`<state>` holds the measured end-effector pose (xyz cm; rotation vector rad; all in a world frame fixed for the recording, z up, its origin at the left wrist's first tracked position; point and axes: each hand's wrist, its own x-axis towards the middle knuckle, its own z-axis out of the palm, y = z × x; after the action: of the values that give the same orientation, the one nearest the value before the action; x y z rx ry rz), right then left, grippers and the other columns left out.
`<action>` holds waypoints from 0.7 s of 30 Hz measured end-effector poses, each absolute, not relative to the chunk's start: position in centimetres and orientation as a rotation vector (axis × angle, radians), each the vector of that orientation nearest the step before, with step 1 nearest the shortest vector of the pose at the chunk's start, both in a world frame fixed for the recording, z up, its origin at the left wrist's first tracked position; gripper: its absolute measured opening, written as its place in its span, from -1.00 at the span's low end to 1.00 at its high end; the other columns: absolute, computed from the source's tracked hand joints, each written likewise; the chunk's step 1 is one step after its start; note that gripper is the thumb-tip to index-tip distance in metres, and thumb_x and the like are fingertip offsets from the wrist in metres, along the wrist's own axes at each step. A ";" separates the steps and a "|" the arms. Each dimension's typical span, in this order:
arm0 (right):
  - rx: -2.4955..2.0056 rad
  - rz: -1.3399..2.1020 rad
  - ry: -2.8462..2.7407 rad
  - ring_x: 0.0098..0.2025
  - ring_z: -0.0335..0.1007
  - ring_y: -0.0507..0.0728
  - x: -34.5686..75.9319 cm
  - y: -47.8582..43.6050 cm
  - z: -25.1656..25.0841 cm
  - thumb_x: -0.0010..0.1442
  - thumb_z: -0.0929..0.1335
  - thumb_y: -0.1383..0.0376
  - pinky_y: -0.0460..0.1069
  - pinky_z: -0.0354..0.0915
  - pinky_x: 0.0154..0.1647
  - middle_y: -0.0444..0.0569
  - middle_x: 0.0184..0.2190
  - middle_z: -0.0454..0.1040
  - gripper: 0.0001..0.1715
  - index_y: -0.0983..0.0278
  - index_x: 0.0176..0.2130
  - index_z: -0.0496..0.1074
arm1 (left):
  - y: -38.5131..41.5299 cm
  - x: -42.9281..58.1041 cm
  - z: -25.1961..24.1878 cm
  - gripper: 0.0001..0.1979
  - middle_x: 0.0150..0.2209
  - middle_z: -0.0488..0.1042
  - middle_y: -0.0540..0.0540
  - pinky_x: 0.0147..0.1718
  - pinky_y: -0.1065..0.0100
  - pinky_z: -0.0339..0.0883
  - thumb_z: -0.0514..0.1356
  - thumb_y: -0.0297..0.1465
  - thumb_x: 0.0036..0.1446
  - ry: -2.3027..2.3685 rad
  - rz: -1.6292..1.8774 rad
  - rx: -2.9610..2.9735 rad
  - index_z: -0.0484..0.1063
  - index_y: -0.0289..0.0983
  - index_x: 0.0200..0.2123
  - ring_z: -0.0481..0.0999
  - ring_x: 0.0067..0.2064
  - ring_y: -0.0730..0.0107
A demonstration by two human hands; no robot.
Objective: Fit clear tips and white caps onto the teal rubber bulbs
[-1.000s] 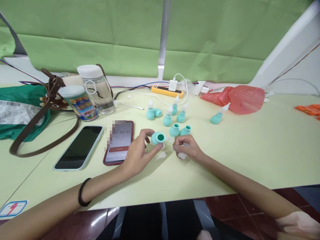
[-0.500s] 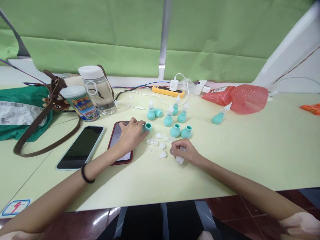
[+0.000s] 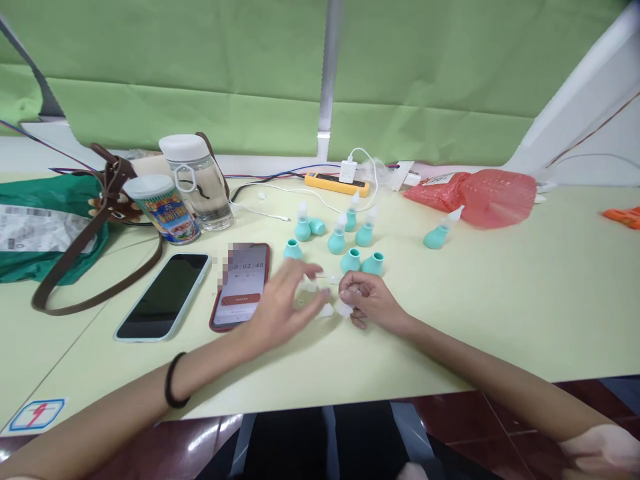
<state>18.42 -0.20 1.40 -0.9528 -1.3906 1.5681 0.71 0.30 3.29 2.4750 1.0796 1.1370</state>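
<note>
Five teal bulbs (image 3: 337, 240) already carry nozzles; three open bulbs (image 3: 351, 261) remain bare. Left hand (image 3: 283, 307) hovers, fingers released, over loose nozzles (image 3: 325, 311); right hand (image 3: 367, 301) clenches one nozzle (image 3: 345, 309)

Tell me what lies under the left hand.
Small clear plastic pieces show on the table at the fingertips of the left hand. The blurred palm covers whatever lies further beneath it. Beside it, the right hand grips one more piece.

The left arm (image 3: 115, 413) and right arm (image 3: 480, 373) are bare. A thin black band (image 3: 173, 380) rings the left wrist.
</note>
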 end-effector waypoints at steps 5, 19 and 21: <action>-0.828 1.684 -1.447 -0.69 0.29 -0.05 18.8 0.0 1.5 -0.22 0.44 0.35 -0.13 0.32 -0.67 -0.15 -0.63 0.40 -0.75 0.38 -0.46 0.36 | -2.5 1.9 1.9 -0.83 -0.43 0.38 -0.02 -0.47 0.45 0.33 0.17 -0.38 -0.01 0.860 1.018 1.885 0.27 -0.31 -0.32 0.39 -0.41 0.48; -0.777 1.862 -1.370 -0.66 0.30 -0.04 19.3 0.3 1.4 -0.11 0.40 0.33 -0.11 0.33 -0.65 -0.08 -0.64 0.41 -0.82 0.43 -0.43 0.45 | -1.1 1.1 0.7 -0.81 -0.42 0.47 -0.17 -0.46 0.37 0.36 0.16 -0.65 -0.05 0.550 1.489 2.385 0.40 -0.40 -0.29 0.43 -0.39 0.40; -0.787 1.873 -1.351 -0.66 0.30 -0.05 19.2 0.3 1.4 -0.10 0.40 0.33 -0.11 0.33 -0.64 -0.09 -0.66 0.40 -0.82 0.43 -0.45 0.45 | -0.9 1.0 0.6 -0.81 -0.46 0.45 -0.16 -0.49 0.37 0.34 0.17 -0.66 -0.06 0.505 1.543 2.499 0.39 -0.41 -0.31 0.41 -0.42 0.40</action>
<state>19.18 0.26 1.41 -0.7868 -1.3506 1.8727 1.05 -0.89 0.64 2.4991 0.5052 1.5434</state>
